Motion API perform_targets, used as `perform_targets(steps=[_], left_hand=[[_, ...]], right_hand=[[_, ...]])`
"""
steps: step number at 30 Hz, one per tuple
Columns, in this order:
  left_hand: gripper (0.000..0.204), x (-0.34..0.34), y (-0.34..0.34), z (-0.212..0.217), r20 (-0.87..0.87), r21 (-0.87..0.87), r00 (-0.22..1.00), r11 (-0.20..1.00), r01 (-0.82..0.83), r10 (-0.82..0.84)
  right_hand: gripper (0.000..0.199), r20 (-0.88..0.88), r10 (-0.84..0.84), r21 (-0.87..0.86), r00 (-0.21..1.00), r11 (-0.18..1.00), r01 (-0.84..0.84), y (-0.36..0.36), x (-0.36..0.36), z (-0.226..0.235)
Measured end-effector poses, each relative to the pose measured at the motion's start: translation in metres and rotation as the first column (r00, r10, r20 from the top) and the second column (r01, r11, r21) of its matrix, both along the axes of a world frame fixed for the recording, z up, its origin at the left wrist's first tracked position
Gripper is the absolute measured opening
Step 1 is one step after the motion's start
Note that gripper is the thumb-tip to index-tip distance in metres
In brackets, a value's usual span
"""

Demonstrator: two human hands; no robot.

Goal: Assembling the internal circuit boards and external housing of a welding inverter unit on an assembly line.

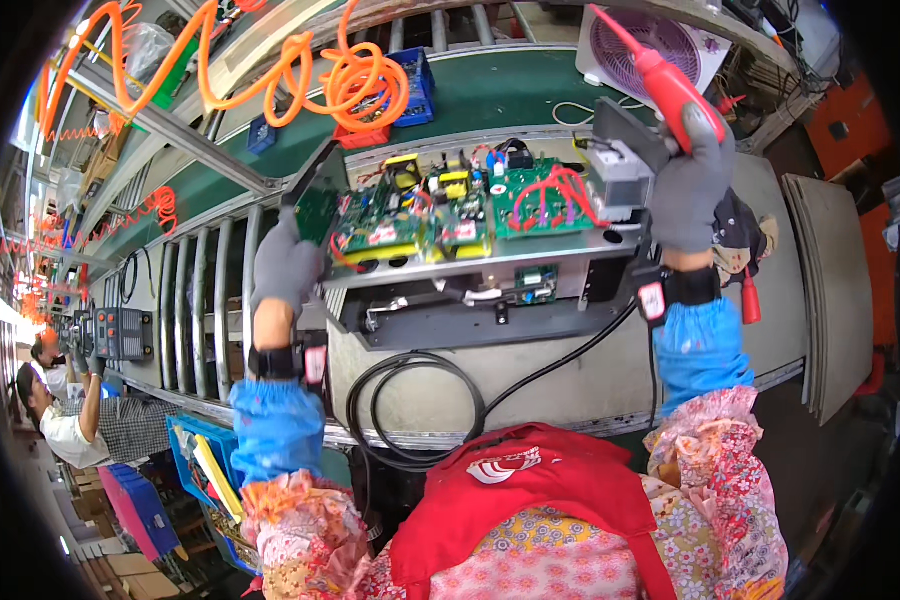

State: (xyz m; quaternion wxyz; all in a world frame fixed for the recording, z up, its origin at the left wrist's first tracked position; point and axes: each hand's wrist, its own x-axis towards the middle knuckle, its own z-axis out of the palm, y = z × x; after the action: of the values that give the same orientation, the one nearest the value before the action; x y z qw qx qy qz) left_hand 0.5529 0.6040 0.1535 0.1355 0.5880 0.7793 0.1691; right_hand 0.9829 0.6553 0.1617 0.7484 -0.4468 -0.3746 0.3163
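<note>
An open metal equipment chassis stands in front of me, tilted, with green circuit boards and red wires inside. My left hand, in a grey glove, grips its left side by the dark side panel. In my right hand, also gloved, is a red bottle-shaped tool with a long tapered tip pointing up and left. That hand is beside the chassis's right end, next to a grey block. Whether it also touches the chassis is hidden. Below the boards lies a dark metal tray.
A coiled black cable lies at the table's near edge. Orange air hoses hang at upper left above blue parts bins. A fan stands at the back right. Metal rollers run left, where other people work.
</note>
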Motion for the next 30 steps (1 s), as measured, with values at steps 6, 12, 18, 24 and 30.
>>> perform_targets(steps=[6,12,18,24,30], left_hand=[[0.052,0.003,0.049,0.012,-0.078,-0.136,0.991,0.984,-0.118,0.108],[0.036,-0.019,0.074,-0.043,0.105,0.299,0.995,0.954,-0.033,0.001],[0.032,-0.009,0.074,-0.035,0.166,0.312,0.985,0.95,-0.014,-0.04],[0.03,-0.012,0.073,-0.038,0.133,0.282,0.991,0.959,-0.029,-0.01],[0.035,-0.014,0.076,-0.047,0.133,0.372,0.991,0.928,-0.036,-0.015]], right_hand=[[0.048,0.001,0.104,0.052,0.995,0.993,-0.104,-0.054,-0.028,0.013],[0.055,0.501,0.361,-0.133,0.786,0.93,-0.343,-0.142,-0.09,-0.011],[0.051,0.817,0.264,-0.012,0.513,0.897,-0.442,-0.142,-0.171,-0.06],[0.05,0.869,0.186,0.046,0.458,0.893,-0.448,-0.139,-0.21,-0.074],[0.05,0.893,0.183,0.024,0.412,0.894,-0.448,-0.137,-0.224,-0.076]])
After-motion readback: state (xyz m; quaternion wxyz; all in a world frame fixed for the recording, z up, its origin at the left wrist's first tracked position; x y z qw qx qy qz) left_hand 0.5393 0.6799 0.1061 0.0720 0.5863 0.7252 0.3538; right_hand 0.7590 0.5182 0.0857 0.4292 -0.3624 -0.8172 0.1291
